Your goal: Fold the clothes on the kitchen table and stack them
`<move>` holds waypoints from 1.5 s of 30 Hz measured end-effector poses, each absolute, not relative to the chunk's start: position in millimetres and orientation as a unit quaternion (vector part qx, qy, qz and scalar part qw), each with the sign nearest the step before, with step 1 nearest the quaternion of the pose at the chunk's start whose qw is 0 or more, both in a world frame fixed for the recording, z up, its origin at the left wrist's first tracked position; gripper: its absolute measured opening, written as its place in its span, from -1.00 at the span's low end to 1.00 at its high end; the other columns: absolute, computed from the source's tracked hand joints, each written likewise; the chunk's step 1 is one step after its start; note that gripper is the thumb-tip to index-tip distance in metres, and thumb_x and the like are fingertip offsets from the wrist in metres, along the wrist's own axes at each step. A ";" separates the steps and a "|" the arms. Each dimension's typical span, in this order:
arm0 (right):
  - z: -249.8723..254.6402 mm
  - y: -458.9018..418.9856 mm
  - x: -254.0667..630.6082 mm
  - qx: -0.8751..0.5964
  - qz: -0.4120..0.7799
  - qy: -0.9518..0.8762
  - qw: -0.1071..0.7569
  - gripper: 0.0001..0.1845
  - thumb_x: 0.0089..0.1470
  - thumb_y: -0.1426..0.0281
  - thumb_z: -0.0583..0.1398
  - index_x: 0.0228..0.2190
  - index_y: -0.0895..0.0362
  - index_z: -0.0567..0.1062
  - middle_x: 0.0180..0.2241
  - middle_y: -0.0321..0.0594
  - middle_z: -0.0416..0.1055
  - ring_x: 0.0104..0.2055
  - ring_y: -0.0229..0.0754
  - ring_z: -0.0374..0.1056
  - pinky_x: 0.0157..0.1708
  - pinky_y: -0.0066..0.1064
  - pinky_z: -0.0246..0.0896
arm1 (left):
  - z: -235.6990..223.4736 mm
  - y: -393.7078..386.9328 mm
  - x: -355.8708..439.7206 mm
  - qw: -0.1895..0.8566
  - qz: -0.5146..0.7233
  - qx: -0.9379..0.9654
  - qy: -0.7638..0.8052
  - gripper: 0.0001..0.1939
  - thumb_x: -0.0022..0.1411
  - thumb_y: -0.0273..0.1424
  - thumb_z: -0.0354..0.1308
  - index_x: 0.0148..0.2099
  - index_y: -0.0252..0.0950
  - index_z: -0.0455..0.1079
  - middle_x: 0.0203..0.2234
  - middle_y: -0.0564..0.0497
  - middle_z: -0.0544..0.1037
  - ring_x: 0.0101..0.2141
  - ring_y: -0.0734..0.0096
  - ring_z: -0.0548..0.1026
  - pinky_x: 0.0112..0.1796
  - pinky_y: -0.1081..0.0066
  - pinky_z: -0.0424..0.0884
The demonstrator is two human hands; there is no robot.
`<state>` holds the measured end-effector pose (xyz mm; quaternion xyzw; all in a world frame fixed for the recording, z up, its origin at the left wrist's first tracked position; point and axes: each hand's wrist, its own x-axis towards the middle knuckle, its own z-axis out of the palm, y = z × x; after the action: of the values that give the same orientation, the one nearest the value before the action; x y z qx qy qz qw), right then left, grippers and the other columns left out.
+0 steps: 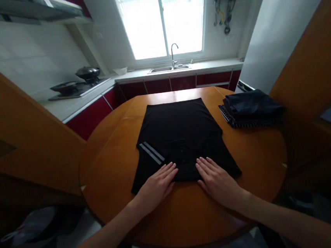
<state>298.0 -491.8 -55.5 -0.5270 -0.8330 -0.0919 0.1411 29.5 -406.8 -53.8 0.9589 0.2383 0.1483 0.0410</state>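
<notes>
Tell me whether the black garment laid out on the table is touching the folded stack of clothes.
Apart. The head view shows a strip of bare tabletop between the black garment and the folded stack.

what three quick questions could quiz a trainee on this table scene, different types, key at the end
1. Multiple choice: where on the table does the folded dark pile lie, as the person sees it?
a) left of the black garment
b) right of it
c) on top of it
2. True or false: the left hand and right hand both touch the garment near its closest edge.
3. Count: how many grey stripes show on the garment?
Key: 1 b; 2 true; 3 two
</notes>
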 end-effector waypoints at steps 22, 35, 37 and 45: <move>-43.8 -511.1 313.4 -0.450 -0.066 -0.883 0.115 -0.47 0.12 0.70 0.01 0.08 0.33 0.50 0.14 0.07 0.45 0.18 -0.08 0.40 0.26 -0.20 0.23 | -23.9 -443.5 29.9 0.081 0.100 0.966 0.225 -0.61 0.42 -0.59 -0.07 0.19 -0.32 0.37 0.16 -0.12 0.50 0.17 0.30 0.46 0.24 0.25 0.34; 9.5 -496.3 332.3 -0.495 0.183 -0.847 0.067 -0.73 0.18 0.50 0.13 -0.20 0.07 0.61 -0.17 -0.14 0.61 -0.13 -0.09 0.54 -0.07 -0.37 0.35 | 14.9 -429.1 26.0 0.249 0.033 0.922 0.296 -0.72 0.42 -0.37 0.13 0.12 -0.19 0.50 -0.11 -0.02 0.66 -0.15 0.27 0.65 -0.11 0.43 0.48; 19.8 -478.7 337.9 -0.486 0.203 -0.848 0.050 -0.76 0.17 0.48 0.15 -0.22 0.07 0.61 -0.22 -0.15 0.61 -0.16 -0.08 0.53 -0.14 -0.40 0.31 | 19.5 -413.4 26.5 0.240 0.032 0.923 0.301 -0.74 0.38 -0.33 0.19 0.07 -0.23 0.54 -0.14 -0.07 0.67 -0.17 0.23 0.64 -0.13 0.42 0.46; 23.6 -395.2 352.9 -0.396 0.381 -0.835 0.013 -0.75 0.14 0.43 0.17 -0.15 0.16 0.57 -0.27 -0.23 0.56 -0.30 -0.18 0.42 -0.28 -0.43 0.23 | 12.8 -342.8 30.9 0.379 0.017 0.884 0.271 -0.75 0.27 -0.28 0.30 -0.06 -0.28 0.59 -0.24 -0.02 0.67 -0.25 0.32 0.61 -0.23 0.48 0.42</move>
<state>352.9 -395.2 23.6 -0.3964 -0.8353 0.3807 0.0133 30.9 -342.8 12.8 0.8844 0.2713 0.0173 0.3794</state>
